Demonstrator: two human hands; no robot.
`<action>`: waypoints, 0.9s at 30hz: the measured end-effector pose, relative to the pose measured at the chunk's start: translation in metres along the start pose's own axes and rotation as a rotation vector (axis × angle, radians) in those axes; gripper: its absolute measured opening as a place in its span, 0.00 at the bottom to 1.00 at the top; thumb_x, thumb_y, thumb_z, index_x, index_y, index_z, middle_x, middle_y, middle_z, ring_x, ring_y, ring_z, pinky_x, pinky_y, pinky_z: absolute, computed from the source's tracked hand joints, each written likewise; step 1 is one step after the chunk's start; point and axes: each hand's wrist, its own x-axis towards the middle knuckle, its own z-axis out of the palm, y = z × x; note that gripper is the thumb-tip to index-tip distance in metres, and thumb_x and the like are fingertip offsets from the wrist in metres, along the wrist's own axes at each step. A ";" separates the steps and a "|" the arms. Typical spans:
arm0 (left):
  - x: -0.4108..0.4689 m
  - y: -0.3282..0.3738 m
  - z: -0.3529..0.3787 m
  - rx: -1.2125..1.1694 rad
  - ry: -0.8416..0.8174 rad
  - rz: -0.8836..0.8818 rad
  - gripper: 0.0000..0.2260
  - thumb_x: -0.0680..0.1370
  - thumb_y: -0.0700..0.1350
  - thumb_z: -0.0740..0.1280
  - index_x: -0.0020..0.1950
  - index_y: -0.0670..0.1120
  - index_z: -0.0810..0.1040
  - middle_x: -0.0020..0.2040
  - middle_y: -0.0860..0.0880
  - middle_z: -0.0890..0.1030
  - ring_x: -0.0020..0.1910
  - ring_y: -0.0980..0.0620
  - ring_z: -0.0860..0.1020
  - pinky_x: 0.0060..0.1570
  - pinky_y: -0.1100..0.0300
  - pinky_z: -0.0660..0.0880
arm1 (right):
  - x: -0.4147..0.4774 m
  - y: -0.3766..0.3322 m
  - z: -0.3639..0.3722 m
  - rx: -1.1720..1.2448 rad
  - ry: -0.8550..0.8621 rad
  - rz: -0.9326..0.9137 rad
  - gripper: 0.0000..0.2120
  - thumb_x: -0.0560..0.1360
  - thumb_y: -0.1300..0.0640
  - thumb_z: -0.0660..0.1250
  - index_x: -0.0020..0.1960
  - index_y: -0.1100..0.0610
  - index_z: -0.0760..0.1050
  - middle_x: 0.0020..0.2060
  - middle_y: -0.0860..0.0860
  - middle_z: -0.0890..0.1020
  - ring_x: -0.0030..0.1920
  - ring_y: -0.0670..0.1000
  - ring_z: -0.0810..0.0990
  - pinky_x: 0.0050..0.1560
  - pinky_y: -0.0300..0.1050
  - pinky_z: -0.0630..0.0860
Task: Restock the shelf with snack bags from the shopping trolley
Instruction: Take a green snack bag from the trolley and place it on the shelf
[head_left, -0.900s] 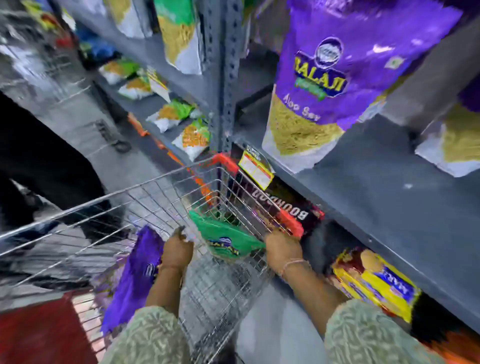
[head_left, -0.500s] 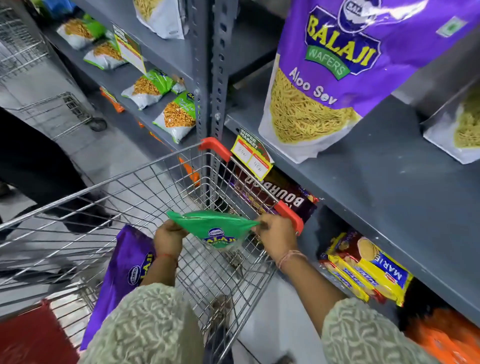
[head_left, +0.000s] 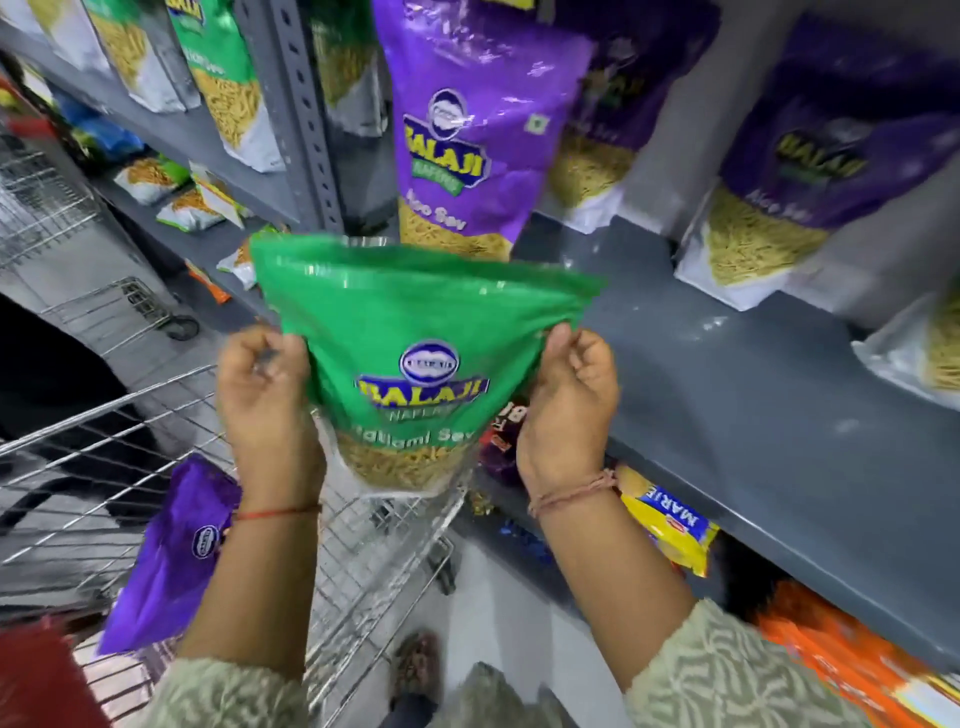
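I hold a green Balaji snack bag (head_left: 421, 338) upright in front of me, above the wire trolley (head_left: 93, 467). My left hand (head_left: 265, 395) grips its left edge and my right hand (head_left: 569, 400) grips its right edge. A purple snack bag (head_left: 176, 556) lies inside the trolley, partly behind my left forearm. The grey shelf (head_left: 727, 405) runs from centre to right at about the bag's height. On it stand purple Aloo Sev bags, one (head_left: 467, 130) just behind the green bag and another (head_left: 810, 171) further right.
A perforated grey upright (head_left: 301, 114) divides the shelving; green and white snack bags (head_left: 228, 78) stand to its left. Yellow Marie biscuit packs (head_left: 670, 525) and orange packs (head_left: 841, 660) fill the lower shelf. A person in dark clothes (head_left: 47, 374) stands beyond the trolley.
Both hands have lifted the green bag out of the trolley and turned it upright, raising it to shelf height. My view has tilted up toward the shelf.
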 end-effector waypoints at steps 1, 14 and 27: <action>-0.005 0.011 0.019 -0.020 -0.006 0.027 0.08 0.72 0.41 0.62 0.34 0.51 0.70 0.22 0.60 0.73 0.26 0.64 0.66 0.30 0.68 0.63 | 0.004 -0.020 -0.004 0.060 0.011 -0.037 0.13 0.75 0.65 0.58 0.35 0.53 0.69 0.25 0.43 0.79 0.31 0.40 0.73 0.34 0.32 0.72; -0.189 -0.016 0.299 -0.232 -0.446 -0.225 0.11 0.74 0.37 0.63 0.33 0.47 0.71 0.27 0.55 0.75 0.26 0.64 0.70 0.31 0.70 0.69 | 0.058 -0.241 -0.222 0.246 0.384 -0.487 0.13 0.74 0.66 0.61 0.33 0.55 0.72 0.23 0.43 0.81 0.29 0.41 0.77 0.36 0.36 0.76; -0.255 -0.084 0.399 -0.258 -0.739 -0.442 0.09 0.76 0.42 0.61 0.36 0.47 0.73 0.26 0.57 0.81 0.31 0.59 0.76 0.36 0.64 0.74 | 0.105 -0.282 -0.341 0.240 0.551 -0.484 0.12 0.74 0.66 0.61 0.33 0.56 0.70 0.20 0.42 0.80 0.25 0.39 0.77 0.32 0.35 0.76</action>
